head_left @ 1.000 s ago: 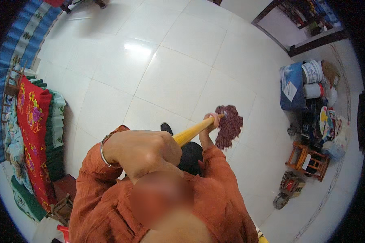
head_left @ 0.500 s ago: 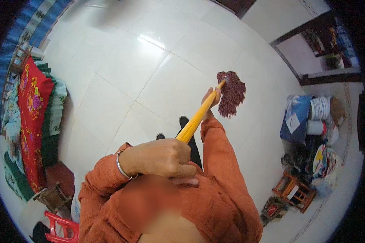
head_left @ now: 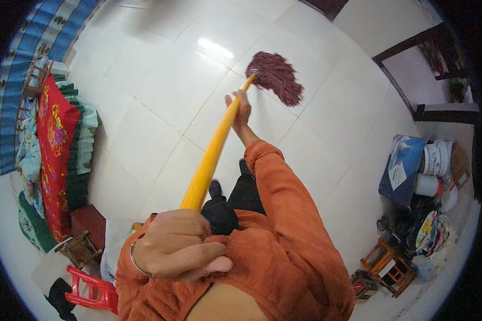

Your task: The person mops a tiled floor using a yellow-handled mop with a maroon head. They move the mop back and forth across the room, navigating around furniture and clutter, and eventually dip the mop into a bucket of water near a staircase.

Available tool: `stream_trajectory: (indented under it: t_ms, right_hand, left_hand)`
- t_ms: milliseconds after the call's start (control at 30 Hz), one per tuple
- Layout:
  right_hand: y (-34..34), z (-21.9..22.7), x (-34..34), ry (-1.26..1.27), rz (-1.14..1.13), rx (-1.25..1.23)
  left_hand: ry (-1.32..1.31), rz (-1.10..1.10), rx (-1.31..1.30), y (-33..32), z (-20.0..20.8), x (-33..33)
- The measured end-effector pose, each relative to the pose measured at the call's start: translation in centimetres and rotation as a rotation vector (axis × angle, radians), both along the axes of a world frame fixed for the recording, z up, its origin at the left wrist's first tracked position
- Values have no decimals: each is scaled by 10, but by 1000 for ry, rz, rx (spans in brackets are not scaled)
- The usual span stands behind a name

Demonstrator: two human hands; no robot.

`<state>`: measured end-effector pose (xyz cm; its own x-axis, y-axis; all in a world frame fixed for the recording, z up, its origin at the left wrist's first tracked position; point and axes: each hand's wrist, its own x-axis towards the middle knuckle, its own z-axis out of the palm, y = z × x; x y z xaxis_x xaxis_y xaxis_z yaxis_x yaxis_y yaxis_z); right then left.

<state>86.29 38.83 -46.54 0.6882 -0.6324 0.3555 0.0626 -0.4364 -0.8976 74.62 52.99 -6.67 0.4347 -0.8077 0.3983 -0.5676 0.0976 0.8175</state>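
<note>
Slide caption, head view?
Left hand and right hand grip the yellow handle of a maroon string mop over white floor tiles.

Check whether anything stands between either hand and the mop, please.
Nothing visible does: the left hand wraps the top of the yellow handle; the right hand grips it lower, near the dark red mop head.

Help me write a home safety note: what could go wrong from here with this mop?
The glossy floor could be slippery under the dark shoes, though I cannot tell if it is wet. A wide swing of the mop head to the right might knock the blue box and the things stacked beside it. A step back to the left could meet the red stool.
</note>
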Motion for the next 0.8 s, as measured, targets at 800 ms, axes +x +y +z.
stream_trajectory:
  t_ms: [800]
  right_hand:
    - [-70,25,-171,377,394,-335]
  left_hand:
    - [286,514,-270,19,2,-53]
